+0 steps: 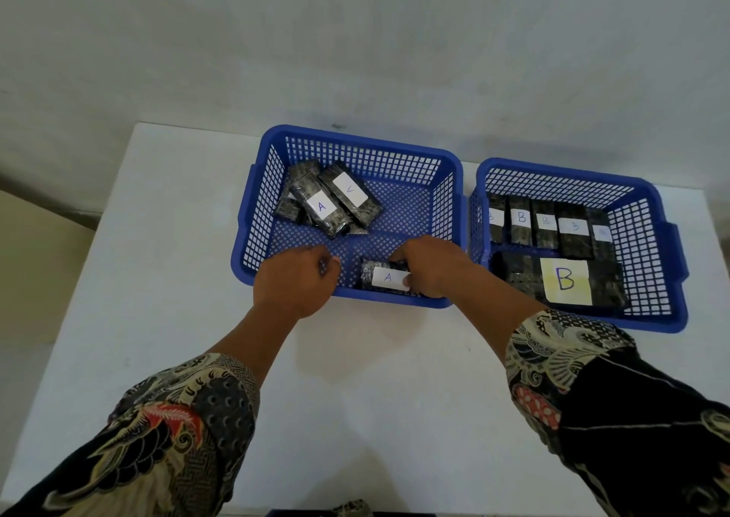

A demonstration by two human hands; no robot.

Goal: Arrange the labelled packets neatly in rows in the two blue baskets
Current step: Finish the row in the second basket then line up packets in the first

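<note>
Two blue baskets stand side by side on a white table. In the left basket [399,160] several dark packets labelled A [330,202] lie in a loose heap at the far left corner. My right hand [430,267] grips one A packet [381,276] lying flat at the near wall. My left hand [294,283] rests over the near rim with its fingers curled, holding nothing that I can see. The right basket [561,182] holds a tidy row of B packets [545,224] and a large packet with a yellow B label [567,281] in front.
The white table [375,390] ends close to a pale wall behind the baskets. My patterned sleeves cover the near corners. A dark object [351,508] peeks in at the bottom edge.
</note>
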